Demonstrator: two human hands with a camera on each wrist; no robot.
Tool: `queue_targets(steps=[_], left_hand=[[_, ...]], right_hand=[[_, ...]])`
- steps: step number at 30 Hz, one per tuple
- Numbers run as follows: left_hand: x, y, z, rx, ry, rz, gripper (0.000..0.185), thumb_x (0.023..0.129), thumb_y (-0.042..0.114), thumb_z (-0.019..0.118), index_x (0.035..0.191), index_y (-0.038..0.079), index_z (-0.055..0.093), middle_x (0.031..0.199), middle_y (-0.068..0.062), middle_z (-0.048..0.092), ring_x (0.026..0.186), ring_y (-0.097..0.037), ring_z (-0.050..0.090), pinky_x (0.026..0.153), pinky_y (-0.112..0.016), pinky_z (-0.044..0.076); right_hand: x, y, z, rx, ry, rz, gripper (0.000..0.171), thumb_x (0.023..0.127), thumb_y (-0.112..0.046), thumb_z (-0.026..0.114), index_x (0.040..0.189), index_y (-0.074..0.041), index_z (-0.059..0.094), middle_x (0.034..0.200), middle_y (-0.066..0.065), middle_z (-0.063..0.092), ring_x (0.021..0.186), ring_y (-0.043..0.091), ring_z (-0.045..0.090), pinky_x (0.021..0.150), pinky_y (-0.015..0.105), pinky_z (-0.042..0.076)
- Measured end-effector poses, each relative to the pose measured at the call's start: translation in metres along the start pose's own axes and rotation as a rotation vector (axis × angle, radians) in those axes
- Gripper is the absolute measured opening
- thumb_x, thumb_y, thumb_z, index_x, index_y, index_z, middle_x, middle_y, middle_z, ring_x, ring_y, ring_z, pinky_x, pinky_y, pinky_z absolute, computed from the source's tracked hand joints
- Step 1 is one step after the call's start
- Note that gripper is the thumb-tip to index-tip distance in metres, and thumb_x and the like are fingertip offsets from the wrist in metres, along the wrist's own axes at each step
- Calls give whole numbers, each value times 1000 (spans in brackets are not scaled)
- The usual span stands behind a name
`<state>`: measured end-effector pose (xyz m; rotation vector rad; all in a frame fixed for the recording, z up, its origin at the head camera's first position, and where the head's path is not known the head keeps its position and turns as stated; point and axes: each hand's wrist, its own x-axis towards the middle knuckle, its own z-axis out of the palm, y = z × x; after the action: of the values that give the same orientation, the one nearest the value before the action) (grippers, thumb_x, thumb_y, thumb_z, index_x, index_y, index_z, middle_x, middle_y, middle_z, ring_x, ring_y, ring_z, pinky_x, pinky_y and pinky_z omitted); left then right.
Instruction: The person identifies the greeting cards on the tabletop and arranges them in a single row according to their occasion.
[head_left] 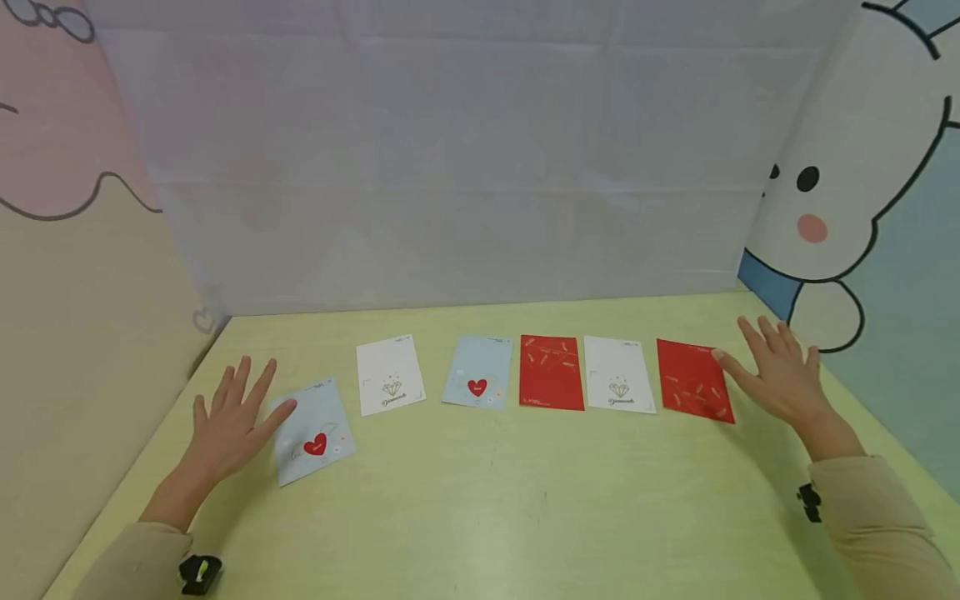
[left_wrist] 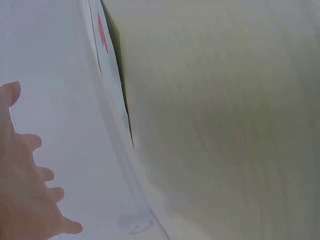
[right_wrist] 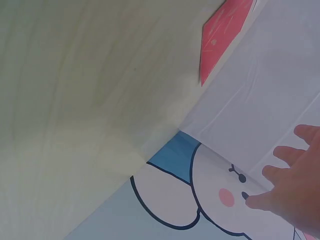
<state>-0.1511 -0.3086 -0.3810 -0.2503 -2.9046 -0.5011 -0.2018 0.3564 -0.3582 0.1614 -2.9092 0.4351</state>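
My left hand (head_left: 231,425) is spread with straight fingers at the left, its thumb overlapping the edge of a light blue card with a red heart (head_left: 316,442). In the left wrist view the fingers (left_wrist: 57,194) look raised off the table. My right hand (head_left: 786,379) is also spread, its thumb by the top corner of a red card (head_left: 693,382). Neither hand holds anything. Between them lie a white diamond card (head_left: 391,375), a second blue heart card (head_left: 477,372), another red card (head_left: 551,372) and another white diamond card (head_left: 619,375).
The cards lie in a loose row on a pale yellow-green table (head_left: 480,517). A white sheet (head_left: 480,167) hangs along the back edge. Cartoon-printed panels (head_left: 900,333) flank the table. Small black devices (head_left: 201,575) sit at both wrists.
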Motion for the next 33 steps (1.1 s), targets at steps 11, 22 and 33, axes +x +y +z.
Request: queue_targets(steps=[11, 22, 33], left_hand=[[-2, -1, -2, 8, 11, 0, 71, 90, 43, 42, 143, 14, 5, 143, -22, -5, 128, -37, -9, 86, -69, -6], [-5, -6, -8, -229, -7, -64, 73, 91, 34, 46, 137, -8, 9, 137, -34, 2, 122, -51, 5, 86, -67, 12], [-16, -3, -18, -432, -136, -228, 75, 92, 41, 40, 138, -5, 2, 136, -35, 10, 108, -49, 39, 82, -58, 34]], right_hand=[[0, 1, 2, 26, 8, 17, 73, 90, -47, 37, 139, 1, 10, 137, 32, 6, 125, 45, -7, 88, 65, -10], [0, 2, 4, 252, 10, 40, 64, 95, -35, 34, 136, 8, 11, 135, 36, 8, 122, 51, 4, 89, 65, 8], [14, 59, 43, 616, 45, 274, 65, 88, -53, 34, 142, -24, 13, 145, 10, 13, 128, 31, 15, 94, 57, 19]])
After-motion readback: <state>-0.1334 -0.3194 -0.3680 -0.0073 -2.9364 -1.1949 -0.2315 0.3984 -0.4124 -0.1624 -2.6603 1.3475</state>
